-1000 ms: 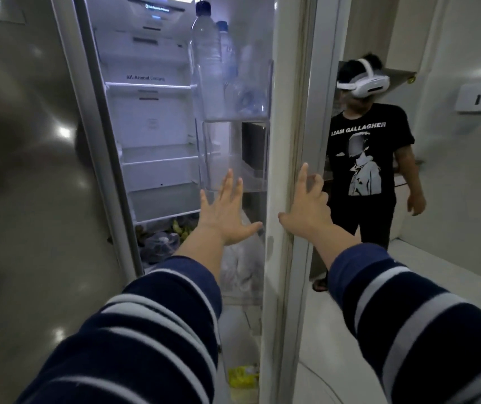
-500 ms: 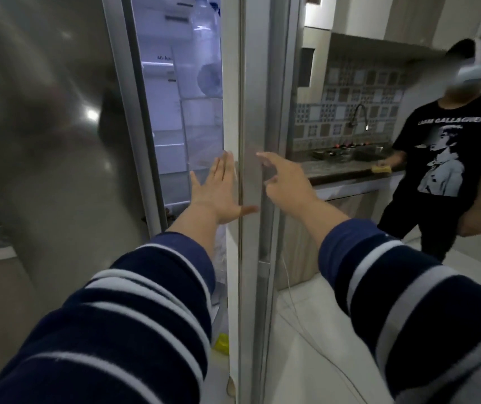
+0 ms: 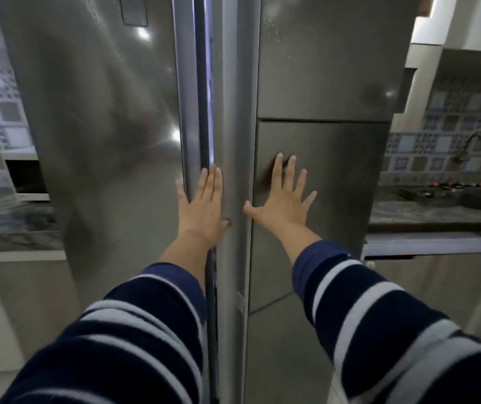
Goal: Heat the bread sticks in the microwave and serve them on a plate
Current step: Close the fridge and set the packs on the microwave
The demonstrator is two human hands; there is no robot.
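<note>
Right fridge door (image 3: pixel 321 83) swung nearly shut since a second ago; only thin lit slit (image 3: pixel 210 83) left beside left door (image 3: pixel 102 112). Shelves, bottles, bystander gone from view. Left hand (image 3: pixel 203 205) flat on door edge, fingers straight, gripping nothing. Right hand (image 3: pixel 284 196) spread flat on door face, pressing, gripping nothing. Bread sticks not in view; neither hand carries any. Microwave opening (image 3: pixel 25 179) probably at far left on bench (image 3: pixel 12 217). Fetching sticks seemingly still pending.
</note>
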